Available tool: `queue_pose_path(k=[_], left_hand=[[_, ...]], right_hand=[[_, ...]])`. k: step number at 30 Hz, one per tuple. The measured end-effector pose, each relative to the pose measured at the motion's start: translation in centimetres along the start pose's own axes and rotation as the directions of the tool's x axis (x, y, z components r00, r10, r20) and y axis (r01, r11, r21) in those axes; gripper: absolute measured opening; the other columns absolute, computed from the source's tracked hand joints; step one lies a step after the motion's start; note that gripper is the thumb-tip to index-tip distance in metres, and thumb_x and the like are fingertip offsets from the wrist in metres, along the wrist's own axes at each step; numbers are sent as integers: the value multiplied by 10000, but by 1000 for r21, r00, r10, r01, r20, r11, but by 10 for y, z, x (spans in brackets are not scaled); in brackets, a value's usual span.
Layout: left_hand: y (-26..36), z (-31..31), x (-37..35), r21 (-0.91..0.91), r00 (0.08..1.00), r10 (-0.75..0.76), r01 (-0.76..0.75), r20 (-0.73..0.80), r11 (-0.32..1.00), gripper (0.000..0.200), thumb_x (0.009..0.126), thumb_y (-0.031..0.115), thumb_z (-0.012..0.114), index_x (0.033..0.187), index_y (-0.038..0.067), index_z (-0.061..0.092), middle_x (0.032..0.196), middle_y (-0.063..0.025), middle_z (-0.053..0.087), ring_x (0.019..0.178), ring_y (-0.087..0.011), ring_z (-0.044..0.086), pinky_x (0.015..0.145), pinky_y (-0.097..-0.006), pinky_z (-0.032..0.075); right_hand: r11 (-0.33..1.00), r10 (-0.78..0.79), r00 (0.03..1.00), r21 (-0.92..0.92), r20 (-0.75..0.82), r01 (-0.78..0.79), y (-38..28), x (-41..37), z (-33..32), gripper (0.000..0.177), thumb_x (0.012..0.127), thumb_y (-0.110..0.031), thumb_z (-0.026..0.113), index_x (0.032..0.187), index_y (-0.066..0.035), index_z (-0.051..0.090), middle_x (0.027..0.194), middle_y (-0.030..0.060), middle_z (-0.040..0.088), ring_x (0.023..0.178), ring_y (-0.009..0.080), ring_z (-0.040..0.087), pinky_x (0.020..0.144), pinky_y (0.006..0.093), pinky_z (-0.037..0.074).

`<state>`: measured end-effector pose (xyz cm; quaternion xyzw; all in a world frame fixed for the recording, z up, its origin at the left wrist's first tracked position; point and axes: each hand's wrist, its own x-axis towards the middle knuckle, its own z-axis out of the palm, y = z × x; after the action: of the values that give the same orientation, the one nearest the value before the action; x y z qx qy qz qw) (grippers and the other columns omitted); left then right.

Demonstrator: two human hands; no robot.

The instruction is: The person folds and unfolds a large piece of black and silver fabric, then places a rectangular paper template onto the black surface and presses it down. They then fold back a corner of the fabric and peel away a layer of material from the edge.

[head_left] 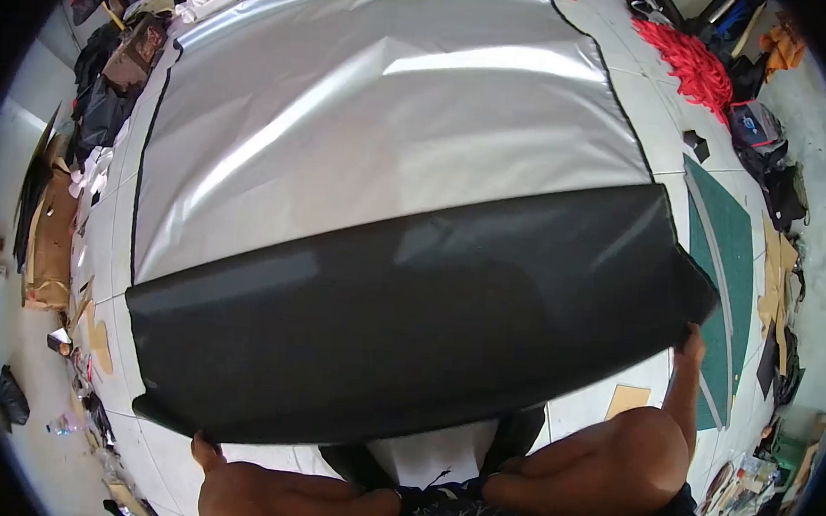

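A large sheet of coated fabric is spread over the tiled floor in front of me, shiny silver side up with dark edges. Its near part is turned over and shows the matte black side. My left hand is closed on the near left corner area of the black edge. Farther out at the right, my right hand grips the same edge near its right corner. The fingers of both hands are partly hidden by the fabric.
At right a green mat lies with a long grey strip across it. A red heap and a dark bag sit beyond. Cardboard leans at left. A brown box stands among clutter.
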<state>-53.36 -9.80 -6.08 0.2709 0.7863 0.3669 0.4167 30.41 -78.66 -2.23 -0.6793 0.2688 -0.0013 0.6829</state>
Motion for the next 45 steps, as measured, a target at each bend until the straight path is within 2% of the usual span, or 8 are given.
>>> queue_pose_path(k=[12, 13, 16, 17, 21, 24, 28, 45], left_hand=[[192, 6, 75, 20, 803, 369, -427, 468, 904, 47, 893, 148, 517, 856, 120, 522, 738, 17, 499, 639, -97, 480, 573, -255, 404], [192, 27, 104, 36, 762, 419, -499, 495, 866, 130, 902, 178, 535, 1003, 109, 491, 865, -27, 505, 750, -130, 503, 660, -290, 433], [205, 133, 53, 23, 568, 574, -722, 590, 692, 586, 930, 292, 582, 1421, 104, 324, 1232, -140, 480, 1044, -215, 534, 880, -385, 476], [209, 168, -7, -194, 848, 366, -314, 382, 929, 716, 931, 329, 582, 1484, 106, 185, 1275, -156, 469, 1120, -233, 515, 901, -357, 459], [124, 183, -121, 45, 522, 621, -785, 585, 618, 714, 909, 364, 596, 1457, 56, 258, 1394, -165, 419, 1267, -297, 433, 1013, -429, 362], [45, 134, -140, 405, 315, 586, -914, 747, -24, 794, 784, 397, 669, 1434, 88, 334, 1490, -170, 298, 1399, -386, 201, 1125, -571, 73], [-2, 120, -150, 431, 309, 545, -896, 779, -108, 882, 775, 588, 614, 1458, 123, 305, 1537, -182, 166, 1419, -398, 117, 1119, -592, 58], [11, 175, -130, 502, 412, 409, -853, 815, -141, 789, 891, 610, 441, 1442, 61, 311, 1517, -229, 165, 1400, -416, 149, 1123, -555, 98]], right_hand=[[867, -90, 934, -435, 345, 244, -165, 38, 112, 296, 803, -329, 618, 940, -67, 614, 823, 28, 596, 665, 129, 542, 540, 287, 443], [547, -198, 941, -765, 274, 339, -161, 33, 147, 263, 834, -317, 597, 932, -73, 604, 810, 52, 601, 624, 153, 547, 527, 318, 441], [587, -231, 730, -506, 643, 632, -92, 29, 204, 337, 862, -272, 611, 1135, -75, 584, 1084, 121, 606, 925, 247, 599, 762, 385, 494], [562, -220, 658, -458, 720, 689, -66, -5, 220, 358, 882, -272, 594, 1183, -79, 577, 1152, 141, 617, 995, 293, 618, 836, 413, 503], [-129, -270, 350, -394, 897, 910, -14, -186, 234, 412, 841, -311, 648, 1148, -43, 584, 995, 169, 648, 935, 361, 616, 846, 441, 469], [-57, -178, 184, -197, 967, 979, 27, -240, 185, 593, 764, -447, 696, 1204, -72, 563, 1254, 178, 536, 1199, 388, 468, 1018, 557, 308], [-201, -2, 242, -237, 970, 950, 69, -256, 165, 792, 734, -538, 696, 1378, -170, 420, 1472, 168, 290, 1400, 366, 194, 1131, 543, 129], [-161, 4, 184, -181, 983, 970, 71, -226, 198, 689, 879, -543, 516, 1413, -141, 350, 1468, 163, 285, 1380, 354, 227, 1132, 490, 169]])
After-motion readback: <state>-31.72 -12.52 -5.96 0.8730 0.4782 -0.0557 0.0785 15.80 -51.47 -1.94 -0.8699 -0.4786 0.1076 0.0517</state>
